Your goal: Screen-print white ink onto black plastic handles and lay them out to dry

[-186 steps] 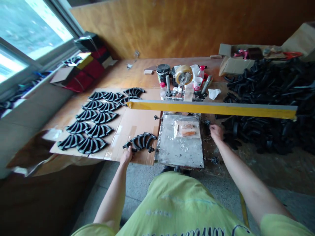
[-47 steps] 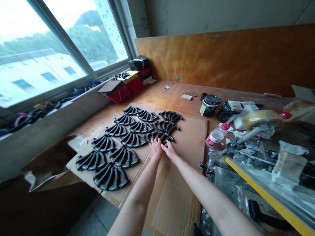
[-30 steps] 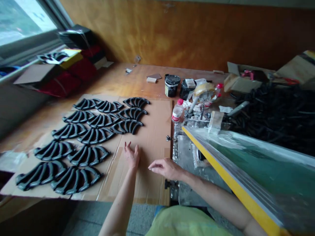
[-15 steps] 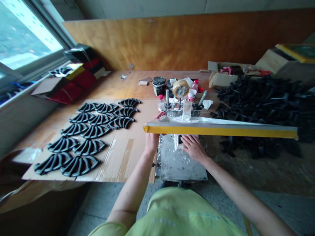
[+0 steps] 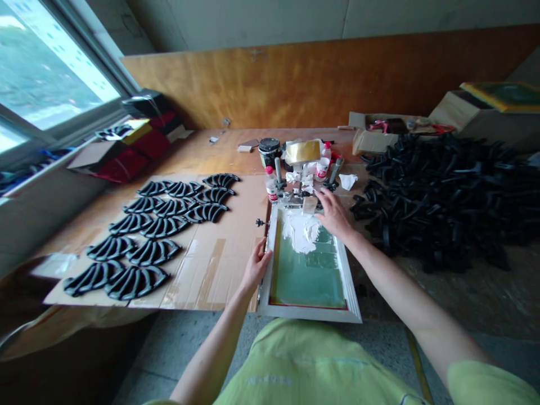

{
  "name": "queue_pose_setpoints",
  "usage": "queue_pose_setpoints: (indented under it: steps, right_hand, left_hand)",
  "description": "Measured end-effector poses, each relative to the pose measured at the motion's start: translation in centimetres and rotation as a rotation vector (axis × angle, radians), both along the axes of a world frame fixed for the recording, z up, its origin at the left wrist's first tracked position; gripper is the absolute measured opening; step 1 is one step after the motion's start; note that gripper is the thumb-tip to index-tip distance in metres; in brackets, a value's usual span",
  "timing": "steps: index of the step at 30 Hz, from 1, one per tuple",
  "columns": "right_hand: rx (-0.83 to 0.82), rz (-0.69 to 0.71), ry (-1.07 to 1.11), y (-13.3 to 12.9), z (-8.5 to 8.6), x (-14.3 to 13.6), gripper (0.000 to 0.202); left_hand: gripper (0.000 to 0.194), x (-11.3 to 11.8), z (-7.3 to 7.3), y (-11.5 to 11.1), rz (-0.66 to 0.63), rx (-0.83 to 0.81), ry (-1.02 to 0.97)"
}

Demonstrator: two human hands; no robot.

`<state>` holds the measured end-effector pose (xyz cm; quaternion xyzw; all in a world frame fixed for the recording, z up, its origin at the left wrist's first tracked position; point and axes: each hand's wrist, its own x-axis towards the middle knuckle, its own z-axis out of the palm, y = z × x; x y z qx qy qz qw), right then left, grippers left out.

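A screen printing frame (image 5: 352,292) lies flat in front of me, its green mesh (image 5: 306,281) smeared with white ink (image 5: 298,233) at the far end. My left hand (image 5: 256,265) grips the frame's left edge. Over the far right corner of the frame, my right hand (image 5: 335,215) is open, with thumb and fingers apart. Close to its fingertips a squeegee (image 5: 310,206) leans at the far end of the mesh. Behind it is the metal hinge clamp (image 5: 291,198). The plate under the frame is hidden.
Black ribbed, fan-shaped pieces (image 5: 138,282) lie in rows on cardboard (image 5: 198,287) at the left. A large heap of black parts (image 5: 439,202) covers the right side. Behind the clamp stand a black tub (image 5: 269,151), a tape roll (image 5: 302,152) and a red-capped bottle (image 5: 271,188).
The frame has swung down from its raised position to flat. My right hand has left the plate and moved up beside the squeegee. My left hand has come nearer along the frame's edge.
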<state>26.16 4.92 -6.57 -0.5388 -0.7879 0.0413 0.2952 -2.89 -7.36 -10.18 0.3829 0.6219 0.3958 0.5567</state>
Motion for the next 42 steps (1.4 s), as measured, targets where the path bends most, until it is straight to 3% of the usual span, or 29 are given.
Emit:
queue_pose_setpoints:
  steps: [2,5,9,13,18,21,24,28,31,33,35,39,42]
  right_hand:
    - [-0.104,0.068,-0.127,1.0,-0.1,-2.5,0.045]
    - [-0.286,0.093,-0.283,1.5,-0.4,-3.5,0.017]
    - [-0.337,-0.017,-0.37,1.0,-0.4,-2.8,0.016]
    - [-0.323,-0.056,-0.391,-1.3,-0.8,-3.6,0.021]
    - [-0.226,0.33,-0.375,-6.2,-1.2,-3.9,0.02]
    - [-0.198,0.497,-0.327,-7.1,-0.5,-2.9,0.016]
    - [-0.202,0.434,-0.272,-6.2,0.0,-2.8,0.009]
    - [-0.134,0.307,-0.293,-6.2,-1.0,-3.7,0.016]
    - [-0.126,0.399,-0.289,-7.3,-1.7,-3.8,0.015]
    - [-0.139,0.384,-0.231,-7.0,-1.4,-3.9,0.011]
    - [-0.168,0.28,-0.149,-5.1,-0.4,-4.2,0.021]
    - [-0.232,0.025,-0.059,1.1,2.1,-3.1,0.053]
    - [-0.198,-0.199,0.015,3.7,2.9,0.9,0.045]
  left_hand:
    - [0.088,-0.2,-1.9,0.3,-0.021,-0.016,0.007]
    - [0.082,-0.7,-3.6,0.7,-0.049,-0.017,0.041]
    - [0.076,-1.1,-4.4,0.7,-0.057,-0.033,0.079]
    - [0.073,-1.0,-4.6,0.6,-0.042,-0.029,0.104]
    - [0.065,-0.7,-4.0,0.4,-0.051,-0.013,0.088]
    - [0.062,-0.5,-3.6,0.3,-0.036,0.007,0.08]
    - [0.062,-0.4,-3.3,0.3,0.0,0.005,0.071]
    - [0.064,-0.3,-3.0,0.4,-0.007,0.004,0.086]
    - [0.064,-0.2,-2.3,0.3,-0.024,0.001,0.089]
    - [0.065,-0.1,-1.3,0.2,-0.019,-0.011,0.071]
    - [0.07,0.0,0.1,0.0,-0.02,-0.03,0.044]
    - [0.072,-0.2,3.6,0.2,-0.032,-0.017,0.005]
    - [0.064,-0.1,6.3,1.6,0.003,0.067,-0.002]
